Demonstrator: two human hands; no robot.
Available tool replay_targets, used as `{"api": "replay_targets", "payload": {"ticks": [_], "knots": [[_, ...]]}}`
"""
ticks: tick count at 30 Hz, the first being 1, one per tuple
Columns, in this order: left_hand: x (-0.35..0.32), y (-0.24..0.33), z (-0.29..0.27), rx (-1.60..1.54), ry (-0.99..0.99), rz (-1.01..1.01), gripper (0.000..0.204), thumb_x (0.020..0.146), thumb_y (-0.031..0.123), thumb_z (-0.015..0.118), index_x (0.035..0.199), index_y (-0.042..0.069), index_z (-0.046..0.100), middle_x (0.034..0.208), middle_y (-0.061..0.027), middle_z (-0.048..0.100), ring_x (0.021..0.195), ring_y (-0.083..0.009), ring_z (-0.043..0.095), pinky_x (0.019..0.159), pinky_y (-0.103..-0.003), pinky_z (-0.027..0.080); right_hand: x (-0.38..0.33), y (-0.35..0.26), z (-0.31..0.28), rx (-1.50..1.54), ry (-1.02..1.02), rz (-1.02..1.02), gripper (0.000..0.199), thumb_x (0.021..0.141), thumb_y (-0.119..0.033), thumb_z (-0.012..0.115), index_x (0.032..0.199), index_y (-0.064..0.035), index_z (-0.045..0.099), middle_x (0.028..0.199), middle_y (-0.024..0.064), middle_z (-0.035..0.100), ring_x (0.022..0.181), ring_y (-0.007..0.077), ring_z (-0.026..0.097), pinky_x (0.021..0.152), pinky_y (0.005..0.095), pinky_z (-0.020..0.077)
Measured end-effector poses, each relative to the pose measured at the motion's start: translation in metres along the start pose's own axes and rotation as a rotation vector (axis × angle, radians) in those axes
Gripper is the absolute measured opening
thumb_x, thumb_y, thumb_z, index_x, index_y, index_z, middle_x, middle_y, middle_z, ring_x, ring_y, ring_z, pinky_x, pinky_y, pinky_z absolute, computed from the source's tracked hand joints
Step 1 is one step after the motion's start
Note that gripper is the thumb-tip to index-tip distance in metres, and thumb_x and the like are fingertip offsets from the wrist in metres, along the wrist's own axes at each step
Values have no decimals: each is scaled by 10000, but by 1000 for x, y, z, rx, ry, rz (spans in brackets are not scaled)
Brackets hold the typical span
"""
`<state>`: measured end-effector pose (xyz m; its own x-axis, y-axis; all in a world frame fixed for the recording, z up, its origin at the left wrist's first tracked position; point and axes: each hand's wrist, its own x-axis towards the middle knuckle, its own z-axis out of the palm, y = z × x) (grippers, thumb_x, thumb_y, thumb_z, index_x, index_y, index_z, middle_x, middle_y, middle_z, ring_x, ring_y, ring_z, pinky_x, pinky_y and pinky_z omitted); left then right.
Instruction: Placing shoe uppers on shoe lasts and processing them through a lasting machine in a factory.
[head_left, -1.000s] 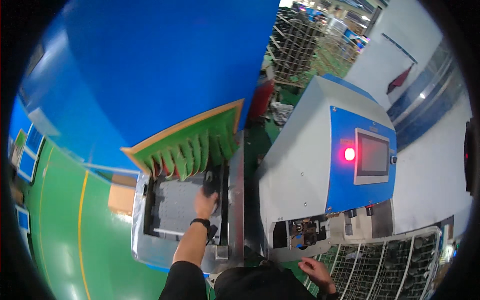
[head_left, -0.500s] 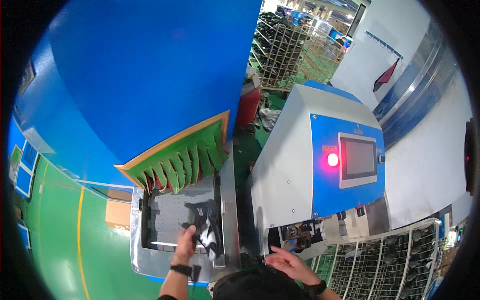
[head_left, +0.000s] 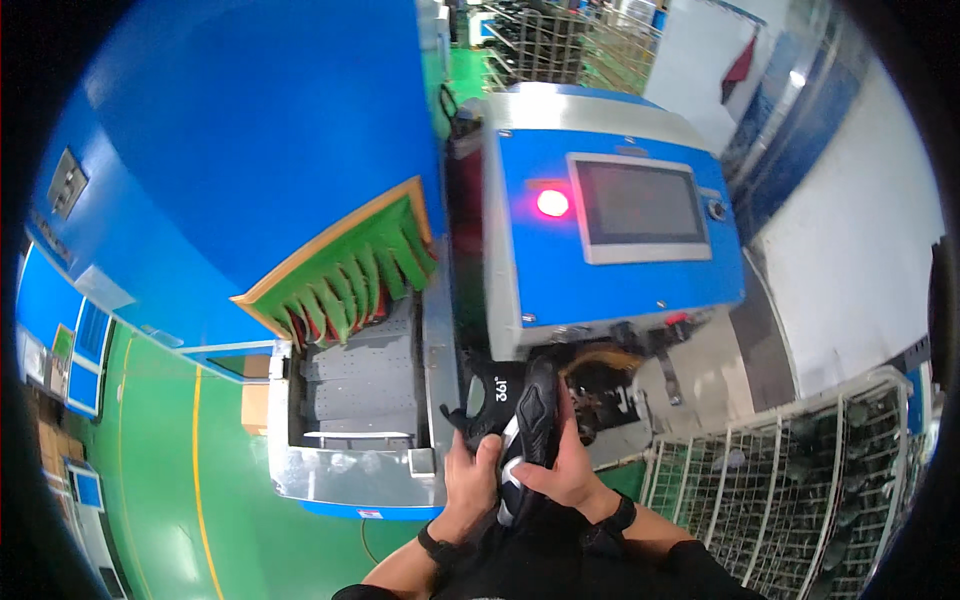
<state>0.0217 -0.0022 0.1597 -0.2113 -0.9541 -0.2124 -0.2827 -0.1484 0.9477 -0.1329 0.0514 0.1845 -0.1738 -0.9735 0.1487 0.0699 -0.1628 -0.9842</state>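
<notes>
Both my hands grip a black shoe upper point(head_left: 538, 405) with white patches, held in front of my body between the two machines. My left hand point(head_left: 470, 478) is closed on its left side, thumb on top. On the other side my right hand point(head_left: 570, 468) presses its thumb over the white patch, fingers along the outer edge. Just beyond the upper stands a blue and grey machine point(head_left: 620, 290) with a screen point(head_left: 642, 205) and a lit red lamp point(head_left: 552, 203). Its dark metal mechanism point(head_left: 600, 400) shows below the panel, partly hidden by my right hand and the upper.
At the left, a grey perforated conveyor point(head_left: 360, 370) runs under green flaps point(head_left: 350, 285) into a large blue housing point(head_left: 270, 120). A wire rack point(head_left: 770, 480) full of dark pieces stands at the lower right. A cardboard box point(head_left: 256, 405) sits beside the conveyor frame.
My left hand has lifted the shoe upper off the conveyor and carried it right. My right hand, free before, now holds it too. The view has turned toward the machine.
</notes>
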Motion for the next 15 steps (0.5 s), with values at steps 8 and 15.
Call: {"api": "replay_targets", "payload": {"ticks": [8, 15], "knots": [[-36, 4, 74, 499, -571, 133, 407, 974, 306, 506, 746, 15, 674, 679, -227, 664, 716, -398, 684, 672, -483, 540, -85, 11, -120, -249, 74, 361, 867, 800, -141, 710, 1570, -53, 323, 1362, 114, 565, 1202, 197, 543, 1031, 318, 424], [-24, -44, 93, -461, -536, -746, 415, 1036, 283, 409, 1038, -76, 620, 904, -212, 712, 819, -288, 709, 756, -379, 565, -122, 29, -176, 324, 472, 394, 851, 753, -24, 658, 1554, -52, 372, 1330, 46, 595, 1090, 142, 593, 963, 253, 456]]}}
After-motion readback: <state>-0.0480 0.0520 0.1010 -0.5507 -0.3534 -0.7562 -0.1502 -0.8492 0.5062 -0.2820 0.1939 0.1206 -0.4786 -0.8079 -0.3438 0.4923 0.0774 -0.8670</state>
